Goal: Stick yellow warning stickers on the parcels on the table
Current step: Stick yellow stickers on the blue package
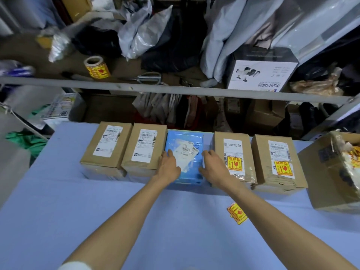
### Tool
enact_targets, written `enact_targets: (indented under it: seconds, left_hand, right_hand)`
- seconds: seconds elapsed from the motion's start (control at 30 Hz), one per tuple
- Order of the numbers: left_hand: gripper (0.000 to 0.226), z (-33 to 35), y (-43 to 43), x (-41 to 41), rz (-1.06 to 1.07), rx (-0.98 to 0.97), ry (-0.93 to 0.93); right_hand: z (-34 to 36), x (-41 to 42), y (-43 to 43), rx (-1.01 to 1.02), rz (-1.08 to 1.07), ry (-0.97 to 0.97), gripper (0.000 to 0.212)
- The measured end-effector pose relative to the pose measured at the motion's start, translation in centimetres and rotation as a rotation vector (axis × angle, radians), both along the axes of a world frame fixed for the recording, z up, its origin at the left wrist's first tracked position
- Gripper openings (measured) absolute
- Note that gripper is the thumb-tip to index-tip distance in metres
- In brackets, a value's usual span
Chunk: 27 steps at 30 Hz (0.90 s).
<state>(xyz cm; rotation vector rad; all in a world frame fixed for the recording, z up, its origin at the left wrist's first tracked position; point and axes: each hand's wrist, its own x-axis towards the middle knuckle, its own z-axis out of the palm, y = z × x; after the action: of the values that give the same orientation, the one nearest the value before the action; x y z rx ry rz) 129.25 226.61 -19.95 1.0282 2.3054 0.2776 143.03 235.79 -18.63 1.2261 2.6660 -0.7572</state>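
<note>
Blue-wrapped parcel [185, 145] is pressed in the middle of a row of cardboard boxes [124, 141] on the table [58, 191], left hand [169, 164] and right hand [213, 165] laid on it, fingers straight. Yellow stickers [236, 213] are seen loose beside the right forearm.

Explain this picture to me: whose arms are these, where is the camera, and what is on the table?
No machine here: a person works with bare hands, and the one camera sits on their head, looking down. The left hand lies flat on a blue parcel; the right hand touches its right edge. Neither visibly holds a sticker. Flanking it on the table stand four cardboard boxes: the two right boxes already carry yellow warning stickers, the two left boxes do not. Loose stickers lie by the right forearm; a sticker roll stands on the shelf behind.
</note>
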Motion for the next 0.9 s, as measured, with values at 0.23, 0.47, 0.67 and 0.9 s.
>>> enact_targets:
  seconds: [0.23, 0.47, 0.67, 0.9]
  left_hand:
    - [0.095, -0.4, 2.3, -0.1, 0.159, 0.001, -0.054]
    - [0.08, -2.0, 2.6, -1.3, 0.204, 0.099, -0.242]
    - [0.092, -2.7, 1.3, -1.7, 0.236, 0.254, -0.357]
    - [0.087, -1.3, -0.9, -1.4, 0.276, 0.402, -0.366]
  right_hand:
    - [-2.4, -1.4, 0.6, -0.21, -0.184, 0.042, 0.056]
    - [-3.6, -3.0, 0.8, -0.377, -0.406, 0.124, 0.082]
    - [-3.6, -3.5, 0.5, -0.475, -0.533, 0.155, 0.079]
    - [-1.5, -2.3, -0.8, -0.396, -0.517, 0.24, 0.063]
